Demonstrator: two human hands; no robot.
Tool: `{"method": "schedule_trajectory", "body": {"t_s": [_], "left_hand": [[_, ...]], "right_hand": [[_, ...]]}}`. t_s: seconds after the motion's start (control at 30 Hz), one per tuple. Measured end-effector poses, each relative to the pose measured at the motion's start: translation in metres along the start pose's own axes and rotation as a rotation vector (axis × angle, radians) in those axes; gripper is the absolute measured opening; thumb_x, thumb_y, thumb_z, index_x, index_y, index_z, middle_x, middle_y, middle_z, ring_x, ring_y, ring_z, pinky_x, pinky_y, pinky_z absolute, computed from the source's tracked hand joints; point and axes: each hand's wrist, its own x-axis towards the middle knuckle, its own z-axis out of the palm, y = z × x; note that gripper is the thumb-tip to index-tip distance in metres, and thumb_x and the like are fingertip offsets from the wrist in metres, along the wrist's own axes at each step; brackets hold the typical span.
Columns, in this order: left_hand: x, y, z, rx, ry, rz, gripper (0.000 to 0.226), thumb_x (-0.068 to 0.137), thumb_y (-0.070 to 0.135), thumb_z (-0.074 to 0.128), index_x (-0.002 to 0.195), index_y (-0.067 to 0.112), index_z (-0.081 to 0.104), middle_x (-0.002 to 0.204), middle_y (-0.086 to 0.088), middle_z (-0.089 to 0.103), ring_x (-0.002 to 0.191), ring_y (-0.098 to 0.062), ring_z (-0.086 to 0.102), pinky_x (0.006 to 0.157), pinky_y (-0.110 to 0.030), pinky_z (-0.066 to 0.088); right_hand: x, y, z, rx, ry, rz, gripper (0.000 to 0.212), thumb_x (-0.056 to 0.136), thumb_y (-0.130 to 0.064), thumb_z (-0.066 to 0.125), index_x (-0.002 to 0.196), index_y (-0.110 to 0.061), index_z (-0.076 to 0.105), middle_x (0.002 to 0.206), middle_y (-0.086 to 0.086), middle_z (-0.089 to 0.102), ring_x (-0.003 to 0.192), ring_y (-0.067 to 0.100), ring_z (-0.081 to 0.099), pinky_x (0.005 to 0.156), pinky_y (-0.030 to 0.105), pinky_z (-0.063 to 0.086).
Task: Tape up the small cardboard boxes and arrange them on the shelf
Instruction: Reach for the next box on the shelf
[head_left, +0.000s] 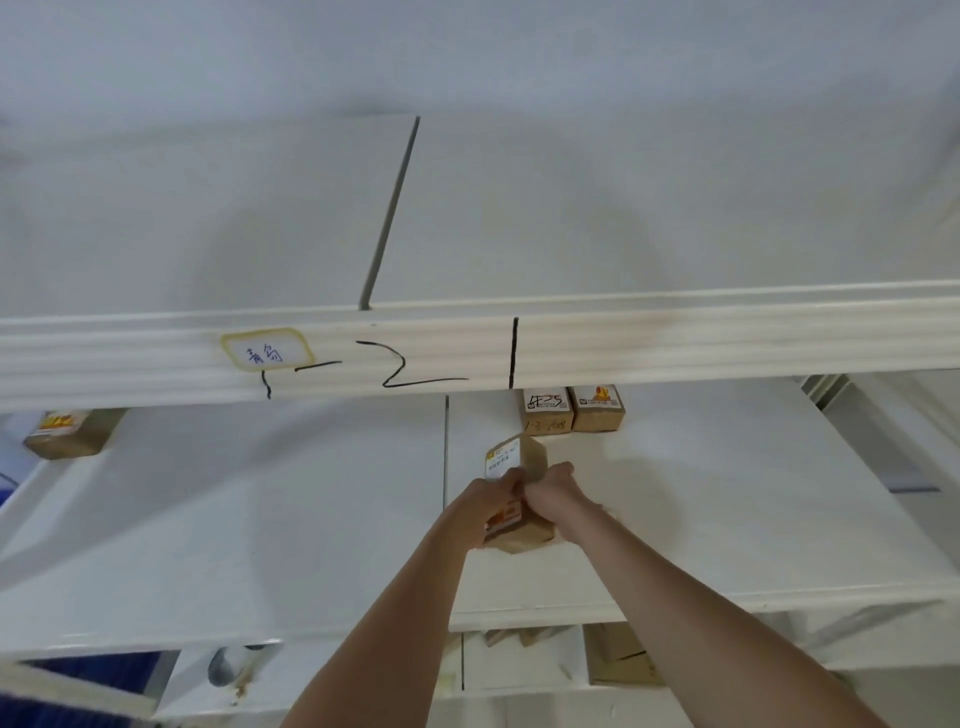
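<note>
Both hands reaching onto the white shelf (727, 519). Left hand (488, 499) and right hand (550, 488) curled around small cardboard boxes, knuckles touching. Upper box (524, 457) tilted, white label facing left, projecting beyond the fingers toward the shelf back. Lower box (522, 532) beneath the hands, near the shelf surface; contact with the shelf not determinable. Which hand holds which box not determinable.

Two placed boxes (571, 410) standing side by side at the shelf back, beyond the upper box and slightly right. One further box (72, 434) far left of the upper box. Marked front rail (675, 338) overhead.

Judgement: held boxes point toward the placed pair; right hand nearer that pair.
</note>
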Motion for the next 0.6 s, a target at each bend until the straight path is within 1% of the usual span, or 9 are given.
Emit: {"method": "schedule_trajectory", "body": {"t_s": [0.07,0.13,0.17,0.23,0.33,0.37,0.43,0.53,0.6], "left_hand": [[-0.001,-0.003,0.004,0.001,0.064,0.027,0.057,0.093,0.061,0.055,0.124,0.013,0.054,0.112,-0.006,0.064,0.102,-0.024,0.06,0.082,-0.035,0.049],[0.002,-0.007,0.009,-0.142,0.093,0.1,0.051,0.099,0.045,0.055,0.14,0.016,0.048,0.136,-0.008,0.055,0.117,-0.026,0.053,0.094,-0.04,0.047],[0.002,-0.008,0.012,-0.232,0.083,0.131,0.046,0.102,0.037,0.053,0.144,0.018,0.047,0.139,-0.007,0.055,0.115,-0.024,0.053,0.095,-0.04,0.047],[-0.001,-0.008,0.017,-0.31,0.047,0.144,0.038,0.104,0.032,0.047,0.14,0.018,0.049,0.128,-0.009,0.061,0.108,-0.023,0.058,0.091,-0.039,0.052],[-0.002,-0.015,0.015,-0.229,0.04,0.097,0.032,0.098,0.044,0.056,0.117,0.019,0.051,0.108,-0.007,0.065,0.098,-0.024,0.063,0.087,-0.04,0.054],[0.0,-0.019,0.012,-0.182,0.057,0.098,0.031,0.095,0.045,0.06,0.111,0.021,0.05,0.104,-0.006,0.065,0.095,-0.023,0.062,0.086,-0.039,0.054],[0.004,-0.029,0.005,-0.085,0.094,0.119,0.028,0.097,0.04,0.06,0.114,0.018,0.053,0.105,-0.005,0.065,0.097,-0.023,0.063,0.089,-0.038,0.055],[0.008,-0.037,-0.004,0.049,0.186,0.16,0.028,0.102,0.029,0.053,0.121,0.009,0.058,0.111,-0.01,0.067,0.101,-0.025,0.065,0.091,-0.037,0.057],[0.008,-0.038,-0.006,0.109,0.213,0.166,0.026,0.103,0.028,0.052,0.119,0.008,0.059,0.112,-0.011,0.067,0.102,-0.026,0.066,0.09,-0.036,0.057]], "right_hand": [[-0.001,0.002,-0.001,-0.124,0.149,-0.023,0.078,0.085,-0.038,0.075,0.144,-0.006,0.035,0.133,0.013,0.053,0.117,0.033,0.057,0.085,0.037,0.053],[-0.003,0.004,-0.003,-0.229,0.214,-0.044,0.077,0.081,-0.043,0.08,0.139,-0.01,0.041,0.137,0.013,0.045,0.126,0.034,0.049,0.093,0.041,0.046],[-0.005,0.005,-0.003,-0.26,0.208,-0.065,0.078,0.081,-0.043,0.081,0.139,-0.012,0.04,0.137,0.013,0.043,0.127,0.034,0.046,0.092,0.041,0.043],[-0.01,0.008,-0.001,-0.284,0.137,-0.122,0.066,0.086,-0.036,0.076,0.136,-0.013,0.039,0.134,0.011,0.045,0.125,0.032,0.049,0.092,0.04,0.044],[-0.014,0.013,-0.003,-0.156,-0.03,-0.233,0.037,0.098,-0.016,0.053,0.134,-0.012,0.051,0.121,0.008,0.059,0.106,0.026,0.06,0.084,0.035,0.051],[-0.016,0.015,-0.007,-0.096,-0.077,-0.256,0.036,0.098,-0.008,0.047,0.133,-0.013,0.057,0.117,0.008,0.063,0.101,0.025,0.062,0.08,0.034,0.053],[-0.019,0.02,-0.015,-0.024,-0.11,-0.232,0.04,0.096,0.0,0.044,0.131,-0.014,0.059,0.12,0.009,0.062,0.101,0.026,0.064,0.081,0.035,0.058],[-0.021,0.033,-0.021,-0.125,-0.065,-0.131,0.046,0.1,-0.009,0.05,0.145,-0.014,0.043,0.12,0.006,0.053,0.103,0.024,0.06,0.094,0.041,0.058],[-0.02,0.039,-0.02,-0.152,-0.073,-0.081,0.041,0.101,-0.015,0.054,0.141,-0.008,0.047,0.117,0.009,0.058,0.104,0.027,0.064,0.092,0.042,0.06]]}}
